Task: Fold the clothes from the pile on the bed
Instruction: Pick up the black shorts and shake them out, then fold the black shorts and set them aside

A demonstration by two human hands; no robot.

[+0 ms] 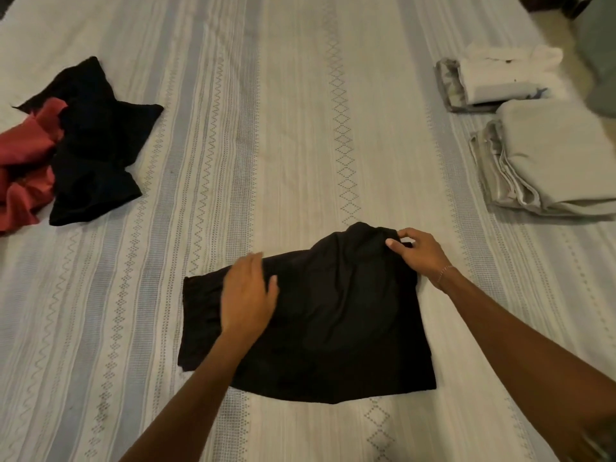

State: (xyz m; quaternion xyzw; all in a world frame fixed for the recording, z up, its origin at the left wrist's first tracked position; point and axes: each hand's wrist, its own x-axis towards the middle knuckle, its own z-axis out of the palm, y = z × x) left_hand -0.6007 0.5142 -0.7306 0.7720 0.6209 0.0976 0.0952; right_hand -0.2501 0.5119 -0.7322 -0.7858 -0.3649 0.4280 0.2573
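A black garment (333,321) lies partly folded in front of me on the striped bedspread (283,128). My left hand (248,295) rests flat on its left part, fingers straight. My right hand (416,251) pinches the garment's far right corner between thumb and fingers, and the cloth bunches up there. A pile of unfolded clothes sits at the left: a black piece (100,145) lying partly over a red piece (23,168).
Folded clothes lie at the right side of the bed: a white and grey stack (500,81) farther back and a beige stack (550,158) nearer. A grey-green object (600,55) stands past the bed's right edge.
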